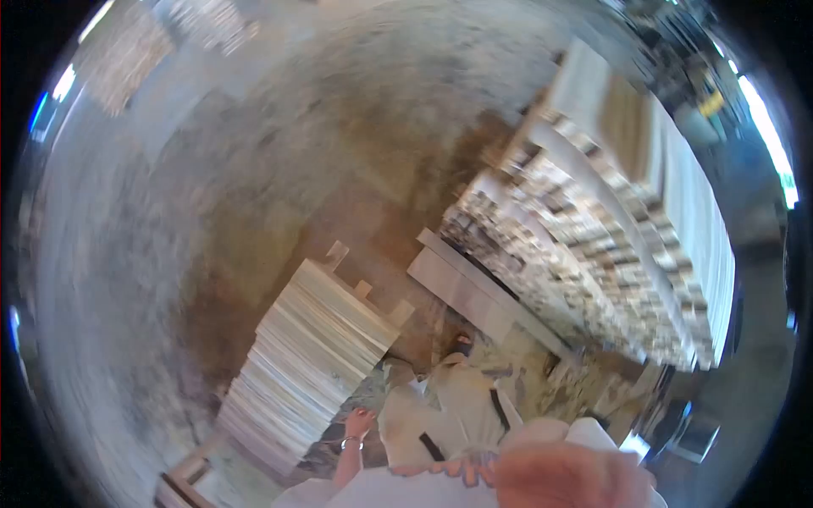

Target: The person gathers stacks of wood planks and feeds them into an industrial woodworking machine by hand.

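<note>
At seven o'clock, a stack of pale wooden strips (313,356) is seen, judged stiff, individually light, best gripped near the ends. Toward half past six, the left hand (359,422) is placed beside it; at five, the right hand (569,479) is blurred. Neither grip can be determined.

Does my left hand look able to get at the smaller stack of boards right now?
Probably yes: the left hand hangs close beside the smaller stack, and nothing visible blocks the gap between them. Whether it touches the boards already is hard to tell.
</note>
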Motion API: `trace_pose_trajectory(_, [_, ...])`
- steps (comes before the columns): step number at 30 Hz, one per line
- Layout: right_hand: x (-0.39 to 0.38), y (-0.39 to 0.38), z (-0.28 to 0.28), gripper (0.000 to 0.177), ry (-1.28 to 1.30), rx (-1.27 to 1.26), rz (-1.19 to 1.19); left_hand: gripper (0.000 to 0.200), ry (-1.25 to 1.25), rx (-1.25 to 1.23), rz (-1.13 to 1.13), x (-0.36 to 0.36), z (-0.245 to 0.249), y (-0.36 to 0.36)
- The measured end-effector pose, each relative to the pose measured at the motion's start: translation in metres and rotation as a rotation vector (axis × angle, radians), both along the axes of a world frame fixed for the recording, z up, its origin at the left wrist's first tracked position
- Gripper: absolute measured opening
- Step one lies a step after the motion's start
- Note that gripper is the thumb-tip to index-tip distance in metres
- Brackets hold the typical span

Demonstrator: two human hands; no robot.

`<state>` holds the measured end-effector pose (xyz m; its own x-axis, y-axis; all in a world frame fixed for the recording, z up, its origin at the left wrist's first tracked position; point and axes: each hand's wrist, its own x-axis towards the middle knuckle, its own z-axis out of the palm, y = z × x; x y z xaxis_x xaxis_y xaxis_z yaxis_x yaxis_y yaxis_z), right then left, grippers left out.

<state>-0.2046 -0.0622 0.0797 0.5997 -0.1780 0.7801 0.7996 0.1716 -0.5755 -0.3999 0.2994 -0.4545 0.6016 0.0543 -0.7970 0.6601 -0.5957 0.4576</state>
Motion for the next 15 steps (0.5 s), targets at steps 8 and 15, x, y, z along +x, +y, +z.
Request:
trace_pose_trajectory(8, [-0.156,-0.098,0.115,0.029,-0.589,0.390,-0.345,0.051,0.022,0.038,-0.317,0.054,0.047,-0.075])
trace_pose_trajectory(15, [-0.294,-0.203,0.141,0.021,-0.695,0.342,-0.383,0.043,-0.631,0.085,-0.706,0.127,0.177,-0.301])
